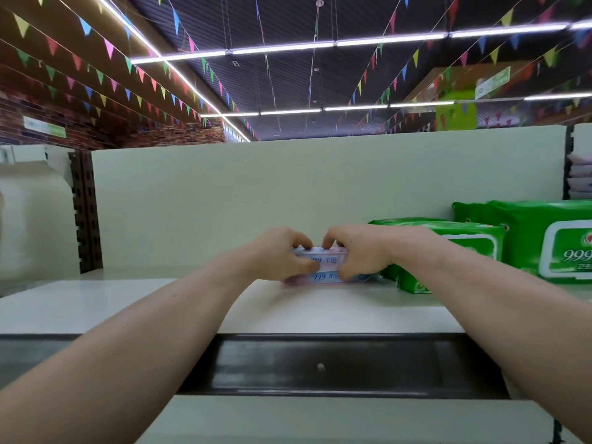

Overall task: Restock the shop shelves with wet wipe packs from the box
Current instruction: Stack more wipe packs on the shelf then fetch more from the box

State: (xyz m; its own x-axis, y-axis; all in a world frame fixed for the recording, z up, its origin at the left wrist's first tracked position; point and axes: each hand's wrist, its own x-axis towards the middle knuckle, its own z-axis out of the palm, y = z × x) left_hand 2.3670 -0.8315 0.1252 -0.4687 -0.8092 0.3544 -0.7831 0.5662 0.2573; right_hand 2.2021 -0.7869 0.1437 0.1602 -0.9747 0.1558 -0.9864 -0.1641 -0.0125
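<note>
Two pink-and-blue wet wipe packs (323, 267) lie stacked on the white top shelf (160, 302), near its back panel. My left hand (275, 254) grips the stack's left end, fingers curled over the top pack. From the other side my right hand (355, 254) grips the right end the same way. Only the middle strip of the packs shows between my hands. The stack sits right beside green wet wipe packs (455, 238). The box is out of view.
More large green packs (551, 238) stand at the shelf's right end. A dark slotted upright (85, 213) bounds the bay on the left, with a pale pack (32, 219) beyond it. A dark price rail (320, 363) runs along the shelf's front edge.
</note>
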